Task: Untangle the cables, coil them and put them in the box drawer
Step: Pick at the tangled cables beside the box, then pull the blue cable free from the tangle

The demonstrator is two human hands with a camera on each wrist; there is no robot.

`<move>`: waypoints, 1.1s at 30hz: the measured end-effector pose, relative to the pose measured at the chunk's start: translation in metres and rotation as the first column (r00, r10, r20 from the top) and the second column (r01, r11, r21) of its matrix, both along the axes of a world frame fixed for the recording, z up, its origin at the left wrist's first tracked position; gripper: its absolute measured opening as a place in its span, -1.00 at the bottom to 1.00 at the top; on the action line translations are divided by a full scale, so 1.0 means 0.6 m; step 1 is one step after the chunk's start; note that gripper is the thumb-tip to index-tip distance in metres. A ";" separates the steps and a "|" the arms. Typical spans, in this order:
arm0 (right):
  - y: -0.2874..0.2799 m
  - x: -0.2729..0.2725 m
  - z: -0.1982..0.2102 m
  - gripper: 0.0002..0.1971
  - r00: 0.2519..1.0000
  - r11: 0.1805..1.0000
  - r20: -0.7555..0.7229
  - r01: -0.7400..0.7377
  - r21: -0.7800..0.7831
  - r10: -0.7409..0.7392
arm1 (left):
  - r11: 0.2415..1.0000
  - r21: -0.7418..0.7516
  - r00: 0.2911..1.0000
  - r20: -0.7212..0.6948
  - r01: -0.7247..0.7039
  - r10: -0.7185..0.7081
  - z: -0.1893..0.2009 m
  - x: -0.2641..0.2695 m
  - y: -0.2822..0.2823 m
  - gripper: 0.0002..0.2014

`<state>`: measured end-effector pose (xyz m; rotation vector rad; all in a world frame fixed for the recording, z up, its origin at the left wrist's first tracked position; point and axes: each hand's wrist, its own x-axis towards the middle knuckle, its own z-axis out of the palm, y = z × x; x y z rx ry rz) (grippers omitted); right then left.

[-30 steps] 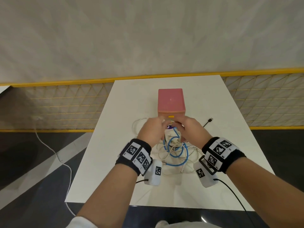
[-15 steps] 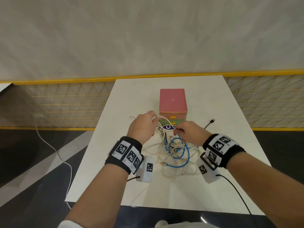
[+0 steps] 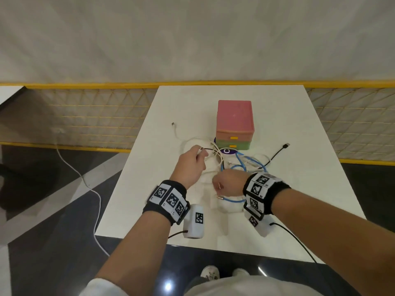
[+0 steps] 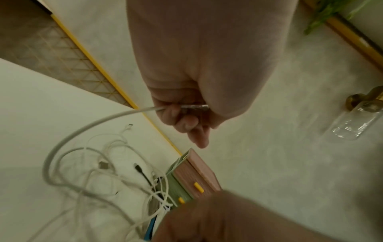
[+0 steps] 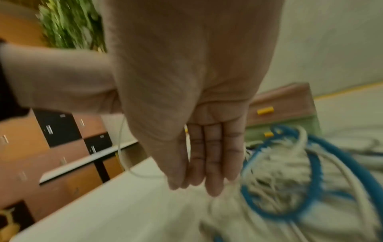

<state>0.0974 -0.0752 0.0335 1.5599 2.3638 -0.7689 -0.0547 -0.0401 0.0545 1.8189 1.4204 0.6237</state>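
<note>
A tangle of cables (image 3: 233,167) is seen spread on a white table (image 3: 299,189) at the centre of the head view, just in front of a small box of drawers (image 3: 234,124) with a pink top, a pink drawer and a green drawer, both drawers closed. The left hand (image 3: 190,165), left of centre in that view, is shown clenched around the plug end of a thick white cable (image 4: 82,132), which is pinched between thumb and curled fingers (image 4: 182,117) and arcs down into the heap in the lower left of the left wrist view. The right hand (image 3: 229,182) is held over the near side of the tangle, its fingers (image 5: 211,160) extended straight and pressed together, with a thin white cable (image 5: 122,157) seen beside the thumb; whether that cable is grasped cannot be told. A blue cable (image 3: 241,165) is looped through the white ones, and a black cable (image 3: 277,153) trails out toward the right of the frame.
</note>
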 end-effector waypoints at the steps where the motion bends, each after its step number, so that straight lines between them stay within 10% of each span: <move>1: -0.008 -0.004 -0.013 -0.85 0.997 0.999 0.072 -0.028 -0.022 0.029 | 1.000 -0.021 1.000 0.003 0.005 -0.005 -0.007 -0.001 -0.006 -0.80; 11: -0.053 -0.010 -0.076 -0.69 0.933 0.986 0.351 -0.129 0.109 0.083 | 0.997 -0.040 0.993 0.097 -0.059 0.063 -0.037 -0.008 -0.054 -0.85; 16: -0.065 0.014 -0.085 -0.78 0.979 0.969 -0.048 0.204 0.140 -0.200 | 0.985 -0.147 0.976 0.180 -0.092 0.118 -0.036 -0.013 -0.053 -0.79; 22: -0.048 0.008 -0.033 -0.76 0.582 0.789 -0.670 0.614 -0.008 -0.460 | 0.971 -0.188 0.964 0.190 -0.150 0.185 -0.044 0.012 -0.040 -0.73; 27: -0.042 0.000 -0.002 -0.87 0.453 0.778 -0.814 0.629 0.002 -0.364 | 0.985 -0.140 0.960 0.246 -0.104 0.136 -0.018 0.054 -0.031 -0.66; 33: -0.052 0.039 0.003 -0.79 0.630 0.837 -0.714 0.535 0.114 -0.306 | 0.974 -0.113 0.755 0.616 -0.197 0.224 0.039 0.072 -0.007 -0.65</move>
